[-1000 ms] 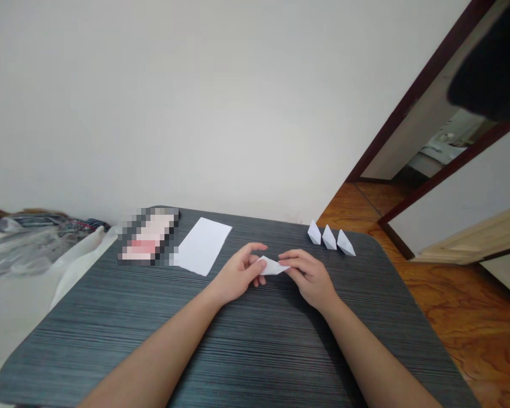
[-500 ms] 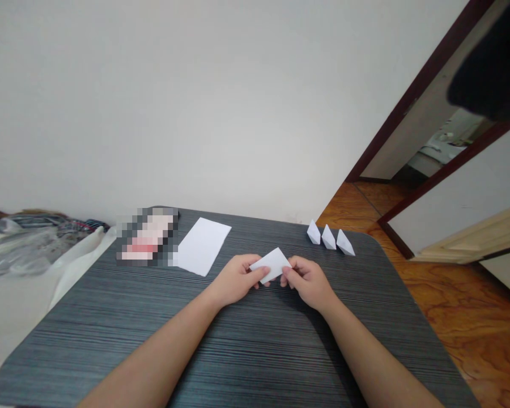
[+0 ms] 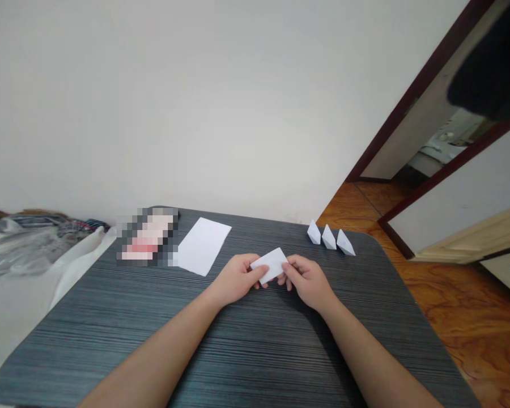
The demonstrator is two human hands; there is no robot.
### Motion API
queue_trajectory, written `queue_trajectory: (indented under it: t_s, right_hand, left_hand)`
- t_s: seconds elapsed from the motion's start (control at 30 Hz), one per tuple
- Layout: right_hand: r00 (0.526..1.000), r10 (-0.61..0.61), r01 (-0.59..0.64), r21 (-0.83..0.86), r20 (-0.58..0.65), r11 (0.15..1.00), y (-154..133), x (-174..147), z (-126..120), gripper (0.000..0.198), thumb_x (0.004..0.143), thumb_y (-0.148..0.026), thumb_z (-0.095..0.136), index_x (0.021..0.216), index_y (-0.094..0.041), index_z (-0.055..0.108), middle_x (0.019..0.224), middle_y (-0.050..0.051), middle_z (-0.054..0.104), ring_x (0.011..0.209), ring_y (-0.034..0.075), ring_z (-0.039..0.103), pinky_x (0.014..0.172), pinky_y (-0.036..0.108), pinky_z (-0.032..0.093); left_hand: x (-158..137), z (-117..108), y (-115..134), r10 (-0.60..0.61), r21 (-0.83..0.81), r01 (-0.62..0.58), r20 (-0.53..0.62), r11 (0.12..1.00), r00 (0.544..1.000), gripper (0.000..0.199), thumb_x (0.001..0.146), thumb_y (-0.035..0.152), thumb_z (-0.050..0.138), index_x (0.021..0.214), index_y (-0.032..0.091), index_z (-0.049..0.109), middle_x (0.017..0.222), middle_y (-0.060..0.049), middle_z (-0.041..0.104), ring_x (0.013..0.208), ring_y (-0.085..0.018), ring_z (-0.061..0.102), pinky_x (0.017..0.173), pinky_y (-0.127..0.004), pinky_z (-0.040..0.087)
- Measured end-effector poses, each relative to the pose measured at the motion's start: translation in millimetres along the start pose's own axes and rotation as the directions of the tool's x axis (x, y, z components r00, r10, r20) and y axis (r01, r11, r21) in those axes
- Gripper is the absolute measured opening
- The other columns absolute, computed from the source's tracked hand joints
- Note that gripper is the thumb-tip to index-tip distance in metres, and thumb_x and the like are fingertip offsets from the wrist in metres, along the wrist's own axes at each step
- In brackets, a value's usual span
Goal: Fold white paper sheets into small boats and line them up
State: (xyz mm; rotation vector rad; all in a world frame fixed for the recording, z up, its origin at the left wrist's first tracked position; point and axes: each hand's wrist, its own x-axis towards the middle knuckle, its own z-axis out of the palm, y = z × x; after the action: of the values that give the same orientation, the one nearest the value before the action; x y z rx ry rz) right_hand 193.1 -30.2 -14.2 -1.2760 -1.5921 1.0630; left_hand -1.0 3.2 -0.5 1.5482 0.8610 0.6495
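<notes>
A small folded piece of white paper is held above the table between my two hands, one corner pointing away from me. My left hand pinches its left side, thumb on top and fingers underneath. On the right side, my right hand grips it the same way, the thumb lying on its face. Beyond my right hand, three folded paper boats stand in a row. White paper sheets lie flat to the left, past my left hand.
The dark wood-grain table stands against a pale wall. A blurred-out, pixelated item lies at its back left. Plastic-covered things are heaped beside the left edge. To the right are a wooden floor and a doorway.
My right thumb has moved slightly left, further onto the folded paper, and the fingers beneath have shifted a little. The paper boats and the sheets stay where they were.
</notes>
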Motion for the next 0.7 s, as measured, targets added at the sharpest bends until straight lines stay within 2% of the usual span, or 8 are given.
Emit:
queue_trajectory:
  t_s: [0.13,0.33,0.43,0.53,0.7]
  right_hand:
    - [1.000,-0.001,0.002,0.063,-0.009,0.998,2.8,0.7,0.5,0.023,0.088,-0.034,0.047,0.094,-0.015,0.060,0.061,0.001,0.061,0.046,0.010,0.053,0.045,0.022,0.043]
    - [0.999,-0.001,-0.003,0.123,0.035,0.992,6.5,0.5,2.8,0.024,0.088,-0.033,0.049,0.100,-0.015,0.059,0.063,0.002,0.061,0.049,0.011,0.055,0.044,0.023,0.045]
    - [0.999,-0.030,0.025,0.106,0.044,0.994,6.6,-0.1,3.7,0.028,0.088,-0.033,0.047,0.107,-0.016,0.058,0.064,0.001,0.061,0.051,0.011,0.056,0.045,0.023,0.046]
    - [0.996,-0.076,0.072,0.075,0.047,0.995,5.3,-0.9,3.1,0.031,0.090,-0.032,0.045,0.113,-0.017,0.058,0.067,0.002,0.061,0.053,0.012,0.057,0.048,0.024,0.048]
    - [0.972,-0.217,0.218,-0.003,0.094,0.976,1.9,-0.9,-1.1,0.030,0.091,-0.025,0.043,0.114,-0.022,0.062,0.074,0.003,0.060,0.060,0.011,0.057,0.055,0.025,0.050]
  left_hand:
    - [-0.5,-0.5,2.6,0.026,0.020,-0.026,-0.026,0.999,0.999,0.027,0.083,0.036,0.051,0.071,0.013,0.058,0.061,-0.001,0.060,0.054,-0.011,0.053,0.052,-0.021,0.039]
    - [-0.5,0.0,3.1,0.002,-0.050,-0.001,0.012,0.999,1.000,0.025,0.084,0.035,0.049,0.082,0.013,0.060,0.064,-0.003,0.063,0.055,-0.012,0.055,0.052,-0.022,0.041]
    - [-0.2,-0.1,3.0,-0.009,-0.087,0.011,0.021,0.996,1.000,0.025,0.084,0.035,0.049,0.082,0.012,0.060,0.062,-0.003,0.063,0.054,-0.012,0.055,0.051,-0.022,0.040]
    - [0.1,-0.6,4.2,-0.019,-0.129,0.021,0.017,0.991,1.000,0.024,0.084,0.034,0.050,0.080,0.012,0.059,0.064,-0.004,0.065,0.054,-0.012,0.057,0.049,-0.021,0.040]
    - [0.8,-1.2,3.6,-0.030,-0.198,0.034,0.023,0.980,0.999,0.021,0.083,0.031,0.050,0.080,0.011,0.058,0.069,-0.005,0.067,0.055,-0.011,0.058,0.048,-0.021,0.040]
